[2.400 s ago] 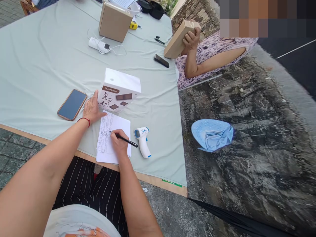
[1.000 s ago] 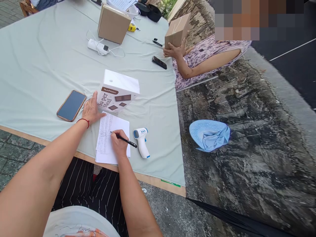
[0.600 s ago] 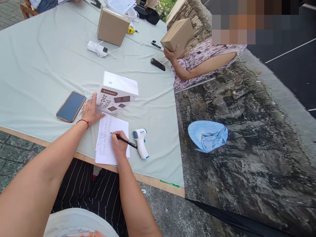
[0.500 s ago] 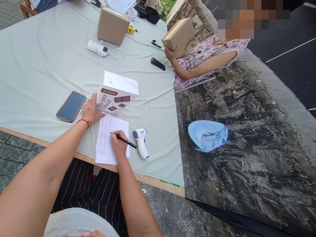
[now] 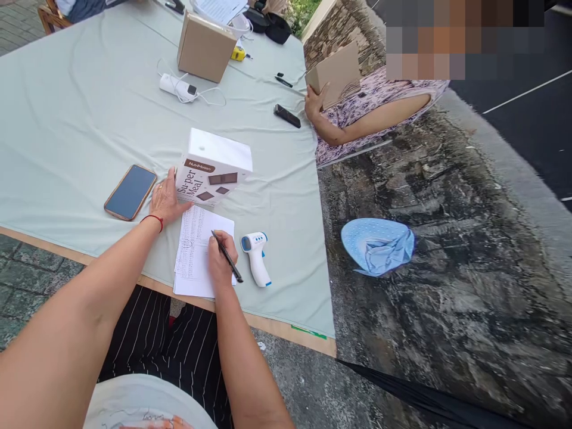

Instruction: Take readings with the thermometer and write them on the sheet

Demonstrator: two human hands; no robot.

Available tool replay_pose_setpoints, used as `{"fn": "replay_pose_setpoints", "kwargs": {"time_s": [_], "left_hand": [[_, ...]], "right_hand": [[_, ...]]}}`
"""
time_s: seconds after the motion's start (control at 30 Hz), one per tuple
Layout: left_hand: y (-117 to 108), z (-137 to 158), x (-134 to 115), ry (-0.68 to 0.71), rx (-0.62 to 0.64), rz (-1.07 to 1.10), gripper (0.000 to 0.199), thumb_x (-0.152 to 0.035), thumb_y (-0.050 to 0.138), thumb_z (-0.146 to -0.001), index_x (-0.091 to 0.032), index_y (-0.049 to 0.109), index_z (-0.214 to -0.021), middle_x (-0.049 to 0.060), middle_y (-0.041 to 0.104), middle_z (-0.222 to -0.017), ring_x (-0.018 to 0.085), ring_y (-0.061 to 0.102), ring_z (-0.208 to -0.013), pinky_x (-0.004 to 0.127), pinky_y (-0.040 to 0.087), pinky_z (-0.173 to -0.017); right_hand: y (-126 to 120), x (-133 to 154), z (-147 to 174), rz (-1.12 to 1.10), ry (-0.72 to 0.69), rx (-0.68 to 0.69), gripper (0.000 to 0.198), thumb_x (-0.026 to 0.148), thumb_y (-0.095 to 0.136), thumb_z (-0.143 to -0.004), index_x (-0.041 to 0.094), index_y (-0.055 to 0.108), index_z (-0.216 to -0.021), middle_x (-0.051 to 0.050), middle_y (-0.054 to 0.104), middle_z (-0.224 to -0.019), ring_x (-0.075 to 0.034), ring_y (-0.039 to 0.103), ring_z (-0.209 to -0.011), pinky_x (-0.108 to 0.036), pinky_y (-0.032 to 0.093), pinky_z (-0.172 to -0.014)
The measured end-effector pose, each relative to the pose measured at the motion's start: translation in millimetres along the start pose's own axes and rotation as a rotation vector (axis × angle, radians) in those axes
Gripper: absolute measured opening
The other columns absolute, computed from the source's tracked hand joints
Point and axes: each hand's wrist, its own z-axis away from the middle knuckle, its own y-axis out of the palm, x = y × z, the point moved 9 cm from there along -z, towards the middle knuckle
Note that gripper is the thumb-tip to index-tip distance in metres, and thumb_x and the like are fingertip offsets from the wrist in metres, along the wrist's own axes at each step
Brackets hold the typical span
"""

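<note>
Head view showed the right hand [image 5: 222, 259] pinching a black pen [image 5: 227, 257], its tip on a sheet of paper [image 5: 196, 250] near the table's front edge, while the left hand [image 5: 166, 199] lay spread flat, its thumb on the paper's top corner and its fingers against a white meal box [image 5: 214, 167]. Beside the paper lay a thermometer [image 5: 256, 256]; a phone [image 5: 130, 191] lay left of the left hand. Writing cleanly there probably called for keeping that flat hand pressed so the sheet would not slide on the cloth [image 5: 80, 119].
</note>
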Motion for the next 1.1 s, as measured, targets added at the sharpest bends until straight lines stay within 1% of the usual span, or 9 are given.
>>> {"fn": "replay_pose_setpoints", "kwargs": {"time_s": [0.17, 0.3, 0.43, 0.57, 0.67, 0.77, 0.97, 1.03, 1.1], "left_hand": [[1, 0, 1, 0.006, 0.015, 0.013, 0.11, -0.039, 0.075, -0.069, -0.018, 0.009, -0.155, 0.017, 0.045, -0.148, 0.034, 0.041, -0.139, 0.051, 0.027, -0.118], [1, -1, 2, 0.017, -0.002, 0.029, 0.11, -0.038, 0.075, -0.069, -0.02, 0.009, -0.155, 0.017, 0.043, -0.151, 0.033, 0.04, -0.139, 0.052, 0.026, -0.118], [2, 0, 1, 0.024, 0.009, 0.02, 0.104, -0.038, 0.073, -0.07, -0.017, 0.013, -0.153, 0.018, 0.042, -0.151, 0.033, 0.04, -0.139, 0.051, 0.025, -0.119], [4, 0, 2, 0.014, 0.024, 0.005, 0.098, -0.04, 0.071, -0.073, -0.016, 0.018, -0.152, 0.019, 0.042, -0.15, 0.033, 0.039, -0.14, 0.052, 0.024, -0.119], [6, -2, 4, 0.014, 0.026, -0.012, 0.093, -0.041, 0.068, -0.076, -0.015, 0.02, -0.152, 0.019, 0.04, -0.152, 0.032, 0.036, -0.143, 0.052, 0.022, -0.12], [7, -2, 5, 0.024, 0.019, -0.012, 0.086, -0.04, 0.064, -0.08, -0.017, 0.022, -0.151, 0.018, 0.038, -0.154, 0.03, 0.034, -0.145, 0.051, 0.021, -0.12], [-4, 2, 5, 0.024, -0.098, 0.023, 0.08, -0.06, 0.061, -0.082, -0.017, 0.033, -0.143, 0.021, 0.013, -0.163, 0.035, 0.015, -0.151, 0.054, 0.023, -0.118], [-9, 3, 2, 0.07, -0.144, 0.035, 0.081, -0.064, 0.062, -0.08, -0.017, 0.034, -0.139, 0.022, 0.01, -0.162, 0.034, 0.01, -0.153, 0.052, 0.024, -0.118], [-11, 3, 0, 0.108, -0.157, 0.08, 0.079, -0.065, 0.062, -0.08, -0.018, 0.033, -0.137, 0.022, 0.017, -0.16, 0.033, 0.016, -0.151, 0.051, 0.029, -0.116]], "right_hand": [[-10, 6, -14, 0.252, -0.273, 0.086, 0.033, 0.027, 0.039, -0.091, 0.021, 0.063, -0.113, -0.009, 0.062, -0.104, -0.021, 0.058, -0.103, -0.04, 0.048, -0.093], [-12, -12, -31, 0.457, -0.319, 0.242, 0.048, 0.014, 0.036, -0.086, 0.022, 0.057, -0.129, -0.01, 0.06, -0.109, -0.023, 0.054, -0.104, -0.043, 0.047, -0.093], [-13, -20, -43, 0.532, -0.337, 0.288, 0.058, 0.005, 0.035, -0.078, 0.022, 0.061, -0.126, -0.012, 0.058, -0.115, -0.024, 0.053, -0.106, -0.045, 0.046, -0.095], [-6, -22, -62, 0.465, -0.281, 0.191, 0.056, 0.011, 0.038, -0.079, 0.019, 0.055, -0.131, -0.015, 0.055, -0.128, -0.027, 0.048, -0.121, -0.05, 0.04, -0.105], [14, -27, -82, 0.384, -0.207, 0.172, 0.058, 0.019, 0.042, -0.081, 0.016, 0.045, -0.139, -0.017, 0.048, -0.141, -0.028, 0.04, -0.133, -0.053, 0.034, -0.111], [36, -25, -99, 0.324, -0.184, 0.173, 0.055, 0.024, 0.045, -0.082, 0.018, 0.045, -0.137, -0.017, 0.041, -0.149, -0.029, 0.033, -0.141, -0.056, 0.03, -0.114], [47, 0, -98, 0.033, -0.154, 0.236, 0.053, 0.031, 0.043, -0.088, 0.021, 0.042, -0.139, -0.013, 0.055, -0.136, -0.024, 0.051, -0.126, -0.046, 0.045, -0.103], [42, 7, -93, -0.014, -0.149, 0.228, 0.055, 0.032, 0.043, -0.089, 0.021, 0.039, -0.142, -0.013, 0.058, -0.132, -0.023, 0.054, -0.12, -0.042, 0.048, -0.097], [37, 11, -89, -0.001, -0.143, 0.193, 0.056, 0.034, 0.044, -0.089, 0.021, 0.041, -0.143, -0.012, 0.059, -0.13, -0.023, 0.055, -0.117, -0.04, 0.049, -0.094]]}}
